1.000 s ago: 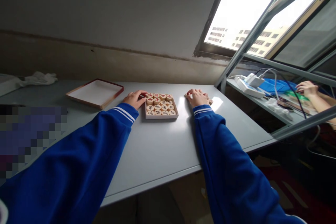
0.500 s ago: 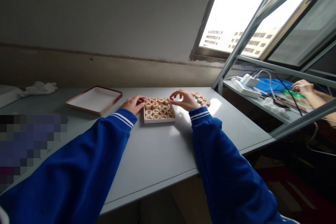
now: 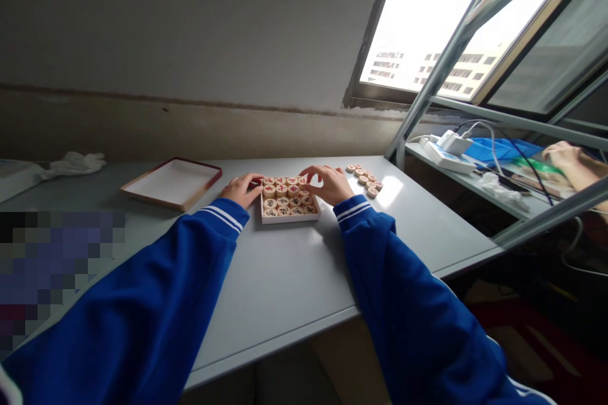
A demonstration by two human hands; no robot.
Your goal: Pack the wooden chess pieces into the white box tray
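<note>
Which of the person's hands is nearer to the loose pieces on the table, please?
Right. The right hand is at the right side of the box, left of the loose pieces; the left hand is on the box's left, farther off.

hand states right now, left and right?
Left hand: partly curled at left edge of box; gripping or just touching, can't tell.
Right hand: curved beside red-marked pieces; whether holding one, can't tell.

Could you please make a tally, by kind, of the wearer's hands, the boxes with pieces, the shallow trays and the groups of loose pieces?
Wearer's hands, left hand and right hand: 2
Box with round pieces: 1
Shallow tray: 1
Group of loose pieces: 1
Total: 5
</note>
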